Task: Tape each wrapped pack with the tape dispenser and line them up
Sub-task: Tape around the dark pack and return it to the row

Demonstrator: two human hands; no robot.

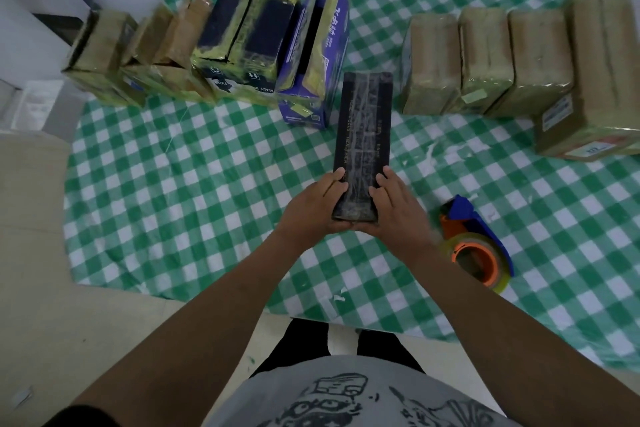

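We grip the dark pack [363, 135] at its near end, left hand [313, 210] and right hand [398, 211] each with fingers [334, 180] curled over a side. Its long axis runs near to far, aimed at the gap between the purple box [311, 80] and the brown pack [429, 66].

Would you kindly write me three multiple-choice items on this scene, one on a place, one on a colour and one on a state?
1. Where is the tape dispenser?
A. lying on the cloth beside the right hand
B. held in the air
C. out of view

2. What colours is the checked cloth?
A. red and white
B. green and white
C. blue and yellow

3. How is the black pack held?
A. by one hand alone
B. by no hand
C. by both hands at its near end

Answers:
1 A: it rests on the cloth just right of that hand.
2 B: its squares are green and white.
3 C: the left hand and the right hand grip its near end.
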